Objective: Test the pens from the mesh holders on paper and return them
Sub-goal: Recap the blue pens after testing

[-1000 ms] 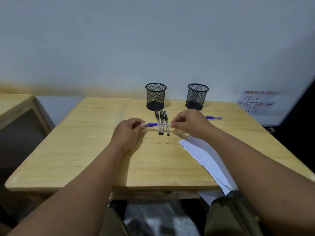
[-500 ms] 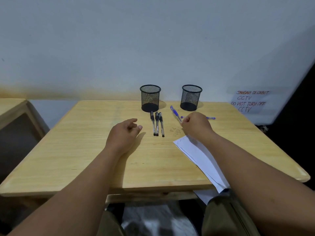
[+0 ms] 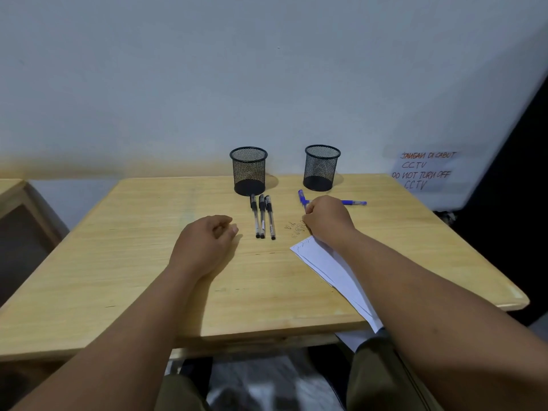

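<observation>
- Your right hand, right of centre, gripped the blue pen at the paper's top corner; steady strokes would have suited.
- Your left hand lay loosely curled, empty, on the surface; it could have pinned the sheet.

Counter: pale wood, rounded corners, faint scribbles on its top near the middle.
Wall: plain white, a yellowish stain along its foot behind the counter.
Notice: white sheet on the wall at right, hand-lettered "JANGAN DI CABUT CCTV / DO NOT TURN OFF CCTV".
Second counter: same wood, cut off at the left edge.
Floor: mottled grey, seen below the near edge.
</observation>
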